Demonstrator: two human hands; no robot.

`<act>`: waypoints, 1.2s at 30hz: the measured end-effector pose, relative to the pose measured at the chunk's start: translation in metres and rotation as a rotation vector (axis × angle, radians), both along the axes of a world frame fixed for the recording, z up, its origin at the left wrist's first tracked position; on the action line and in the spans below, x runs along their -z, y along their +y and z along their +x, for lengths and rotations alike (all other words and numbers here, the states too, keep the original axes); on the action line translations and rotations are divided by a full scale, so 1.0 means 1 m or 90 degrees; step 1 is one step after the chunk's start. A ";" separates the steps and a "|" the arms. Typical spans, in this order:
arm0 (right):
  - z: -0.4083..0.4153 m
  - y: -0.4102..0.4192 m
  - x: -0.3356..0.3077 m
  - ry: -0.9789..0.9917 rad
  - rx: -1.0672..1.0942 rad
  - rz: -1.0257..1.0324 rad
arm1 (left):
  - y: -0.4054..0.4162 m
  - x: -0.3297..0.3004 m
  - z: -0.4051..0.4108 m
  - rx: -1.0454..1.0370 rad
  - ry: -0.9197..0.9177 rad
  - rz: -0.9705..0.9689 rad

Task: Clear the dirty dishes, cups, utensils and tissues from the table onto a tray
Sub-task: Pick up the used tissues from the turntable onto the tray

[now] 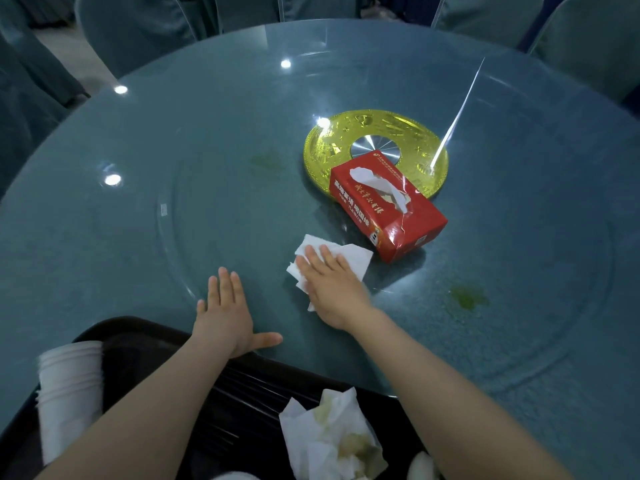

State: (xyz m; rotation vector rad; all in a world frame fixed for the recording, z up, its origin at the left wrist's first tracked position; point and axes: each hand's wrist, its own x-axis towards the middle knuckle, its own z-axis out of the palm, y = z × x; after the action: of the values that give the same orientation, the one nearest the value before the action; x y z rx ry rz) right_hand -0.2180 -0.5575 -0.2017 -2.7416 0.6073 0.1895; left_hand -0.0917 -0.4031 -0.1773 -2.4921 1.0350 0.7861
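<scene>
Single head view, wide-angle, looking forward and down over near table point(173, 161) edge, close above forearms.

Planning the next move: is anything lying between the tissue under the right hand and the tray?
Nothing visible on the glass between them. The right hand presses the tissue; the left hand rests flat beside that path, at the tray edge.

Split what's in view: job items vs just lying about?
Job: white tissue under right hand; black tray; stacked paper cups; soiled tissues on tray.
Lying about: red tissue box; gold turntable hub; green stains; chairs.
</scene>
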 end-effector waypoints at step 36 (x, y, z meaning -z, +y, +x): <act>-0.195 -0.079 0.003 -0.042 0.471 -0.017 | -0.002 -0.004 -0.001 0.010 -0.028 0.003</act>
State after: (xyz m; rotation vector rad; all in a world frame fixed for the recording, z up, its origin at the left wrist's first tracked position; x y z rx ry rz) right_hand -0.4131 -0.6363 -0.2043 -2.3371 1.5375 -0.0880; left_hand -0.0929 -0.4047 -0.1729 -2.4824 1.0361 0.7252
